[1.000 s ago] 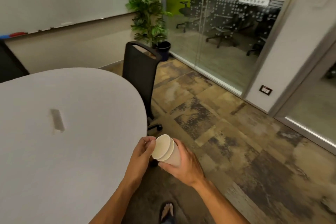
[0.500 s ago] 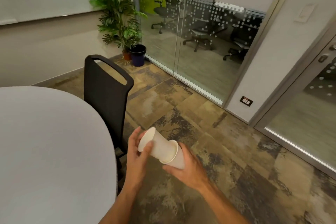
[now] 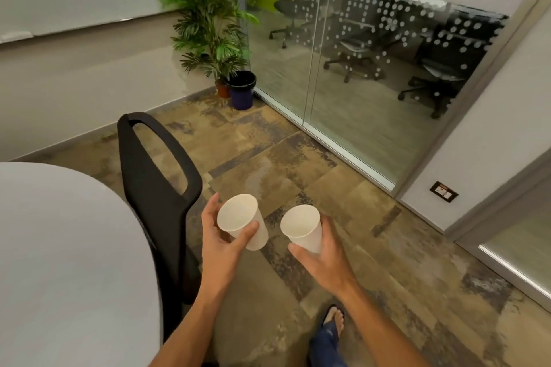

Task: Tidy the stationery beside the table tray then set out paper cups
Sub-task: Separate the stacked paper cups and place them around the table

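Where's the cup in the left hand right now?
In the head view, the left-hand cup is held tilted in the left hand, above the floor just right of the black chair, apart from the right-hand cup.

From my feed the room is evenly and fairly brightly lit, with soft, diffuse light and no hard shadows. The glass partition (image 3: pixel 351 74) carries a pale sheen low down and dim reflections, so the office behind reads darker. The round table (image 3: pixel 68 262) is washed to a near-featureless white and its near edge looks soft. Wide-angle distortion bows the wall lines and door frame (image 3: pixel 504 223) toward the edges. Fine detail is smeared by compression, most on the carpet (image 3: pixel 268 164).
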{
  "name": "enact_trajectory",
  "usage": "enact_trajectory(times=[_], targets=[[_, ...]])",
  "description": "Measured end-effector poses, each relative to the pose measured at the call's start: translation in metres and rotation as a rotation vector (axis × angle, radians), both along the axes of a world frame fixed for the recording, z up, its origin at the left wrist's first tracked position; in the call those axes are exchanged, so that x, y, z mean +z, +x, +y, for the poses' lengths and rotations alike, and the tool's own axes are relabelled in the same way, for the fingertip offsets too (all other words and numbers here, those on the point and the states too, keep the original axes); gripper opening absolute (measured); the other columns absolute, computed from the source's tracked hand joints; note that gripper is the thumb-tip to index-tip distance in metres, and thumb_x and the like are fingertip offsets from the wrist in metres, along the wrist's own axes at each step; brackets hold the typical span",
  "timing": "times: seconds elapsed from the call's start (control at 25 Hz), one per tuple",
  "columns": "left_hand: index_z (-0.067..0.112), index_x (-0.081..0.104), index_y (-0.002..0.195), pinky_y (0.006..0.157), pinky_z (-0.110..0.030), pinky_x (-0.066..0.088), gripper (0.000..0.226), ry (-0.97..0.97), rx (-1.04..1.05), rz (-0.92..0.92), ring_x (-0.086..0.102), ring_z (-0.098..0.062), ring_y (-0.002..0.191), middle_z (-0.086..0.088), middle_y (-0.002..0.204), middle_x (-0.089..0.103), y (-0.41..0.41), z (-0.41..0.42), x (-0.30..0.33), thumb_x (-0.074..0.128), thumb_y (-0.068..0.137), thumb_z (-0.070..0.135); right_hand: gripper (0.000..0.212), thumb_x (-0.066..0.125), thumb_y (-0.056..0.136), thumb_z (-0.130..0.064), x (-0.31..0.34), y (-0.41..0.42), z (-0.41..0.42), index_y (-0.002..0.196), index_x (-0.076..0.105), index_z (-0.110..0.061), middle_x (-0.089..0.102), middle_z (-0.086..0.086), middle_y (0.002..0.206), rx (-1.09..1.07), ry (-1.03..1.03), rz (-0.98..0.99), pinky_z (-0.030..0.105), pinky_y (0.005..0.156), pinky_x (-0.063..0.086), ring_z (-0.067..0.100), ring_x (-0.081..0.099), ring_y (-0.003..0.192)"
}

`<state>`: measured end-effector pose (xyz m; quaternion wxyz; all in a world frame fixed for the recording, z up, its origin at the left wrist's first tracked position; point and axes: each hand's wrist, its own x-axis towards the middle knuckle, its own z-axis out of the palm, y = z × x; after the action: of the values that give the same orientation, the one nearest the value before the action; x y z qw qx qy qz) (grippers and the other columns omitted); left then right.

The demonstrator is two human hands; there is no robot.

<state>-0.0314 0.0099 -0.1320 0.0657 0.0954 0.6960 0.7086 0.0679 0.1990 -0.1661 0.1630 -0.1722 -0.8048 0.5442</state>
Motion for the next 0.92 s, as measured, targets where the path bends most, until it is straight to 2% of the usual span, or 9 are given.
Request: enact_trajectory(times=[0.08, 0.16, 0.28, 0.44, 0.6, 0.72, 0.8, 0.92], targets=[[0.05, 0.034, 0.142, 0.107, -0.055, 0.044, 0.097, -0.005, 0.05, -0.009, 0.049, -0.011, 0.13, 0.019, 0.141, 0.046, -0.027, 0.036, -0.005, 0.086, 0.06, 0.054, 0.069, 0.077, 0.072, -0.053, -0.001, -0.038, 0.04, 0.13, 0.039, -0.05, 0.053, -0.016, 0.124, 0.041, -0.035, 0.023, 0.022, 0.084, 0.054, 0.005, 0.056, 0.112], [0.049, 0.036, 0.141, 0.111, -0.05, 0.042, 0.094, -0.01, 0.106, 0.004, 0.05, -0.008, 0.128, 0.017, 0.142, 0.047, -0.056, 0.075, -0.003, 0.086, 0.061, 0.054, 0.074, 0.079, 0.072, -0.052, 0.003, -0.078, 0.085, 0.134, 0.039, -0.047, 0.054, -0.018, 0.125, 0.089, -0.065, 0.032, 0.017, 0.081, 0.053, 0.001, 0.057, 0.11], [0.053, 0.038, 0.139, 0.11, -0.047, 0.044, 0.091, -0.011, 0.193, 0.001, 0.053, -0.006, 0.125, 0.018, 0.141, 0.048, -0.092, 0.123, 0.006, 0.086, 0.062, 0.054, 0.076, 0.082, 0.071, -0.051, 0.015, -0.139, 0.145, 0.135, 0.041, -0.048, 0.056, -0.022, 0.125, 0.164, -0.086, 0.055, 0.009, 0.078, 0.05, -0.004, 0.057, 0.111], [0.053, 0.038, 0.139, 0.109, -0.049, 0.045, 0.095, 0.003, 0.291, -0.027, 0.055, -0.009, 0.125, 0.017, 0.137, 0.052, -0.14, 0.159, 0.01, 0.088, 0.059, 0.058, 0.077, 0.082, 0.069, -0.055, 0.024, -0.218, 0.196, 0.135, 0.044, -0.045, 0.059, -0.02, 0.125, 0.246, -0.094, 0.043, 0.023, 0.086, 0.053, 0.002, 0.059, 0.113], [0.051, 0.038, 0.14, 0.107, -0.048, 0.047, 0.098, -0.034, 0.39, -0.011, 0.054, -0.003, 0.123, 0.029, 0.131, 0.051, -0.204, 0.179, 0.005, 0.089, 0.057, 0.056, 0.074, 0.081, 0.069, -0.058, 0.019, -0.307, 0.215, 0.132, 0.046, -0.044, 0.058, -0.019, 0.125, 0.351, -0.081, 0.033, 0.014, 0.081, 0.051, 0.0, 0.059, 0.112], [0.049, 0.038, 0.141, 0.109, -0.045, 0.046, 0.097, -0.021, 0.44, -0.004, 0.053, -0.002, 0.124, 0.029, 0.135, 0.048, -0.257, 0.184, -0.007, 0.09, 0.059, 0.051, 0.068, 0.081, 0.069, -0.059, 0.012, -0.374, 0.217, 0.127, 0.048, -0.046, 0.06, -0.017, 0.123, 0.437, -0.064, 0.022, 0.014, 0.08, 0.05, 0.001, 0.059, 0.111], [0.049, 0.038, 0.141, 0.109, -0.044, 0.045, 0.097, -0.01, 0.494, 0.001, 0.053, -0.003, 0.126, 0.029, 0.135, 0.049, -0.298, 0.186, -0.014, 0.091, 0.059, 0.051, 0.069, 0.081, 0.069, -0.059, 0.01, -0.427, 0.216, 0.128, 0.047, -0.049, 0.06, -0.021, 0.123, 0.488, -0.045, 0.027, 0.011, 0.081, 0.048, -0.001, 0.058, 0.112], [0.051, 0.04, 0.138, 0.108, -0.038, 0.045, 0.096, -0.019, 0.59, 0.007, 0.052, 0.002, 0.123, 0.033, 0.131, 0.051, -0.361, 0.186, -0.014, 0.09, 0.056, 0.057, 0.068, 0.081, 0.068, -0.062, 0.017, -0.509, 0.209, 0.124, 0.043, -0.062, 0.057, -0.032, 0.122, 0.547, -0.034, 0.03, 0.006, 0.08, 0.047, -0.008, 0.056, 0.113]])
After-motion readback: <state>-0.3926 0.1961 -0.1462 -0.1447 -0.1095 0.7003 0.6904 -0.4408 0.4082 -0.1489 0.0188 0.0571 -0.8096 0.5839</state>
